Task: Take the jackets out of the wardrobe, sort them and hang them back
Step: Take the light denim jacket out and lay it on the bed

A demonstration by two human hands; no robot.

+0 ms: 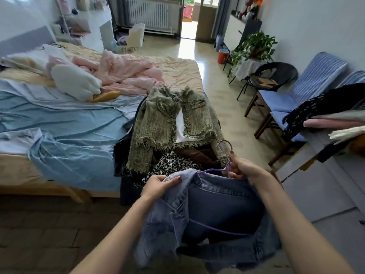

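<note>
Left hand [158, 184] pinches a faded blue denim jacket's [213, 210] collar; right hand [240, 168] grips its purple wire hanger [227, 164], near a green tweed jacket [158, 123] on the bed [59, 119].

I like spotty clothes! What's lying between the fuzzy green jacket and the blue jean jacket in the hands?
In the head view, a black-and-white leopard-print garment lies between the frayed green tweed jacket and the blue denim jacket.
</note>
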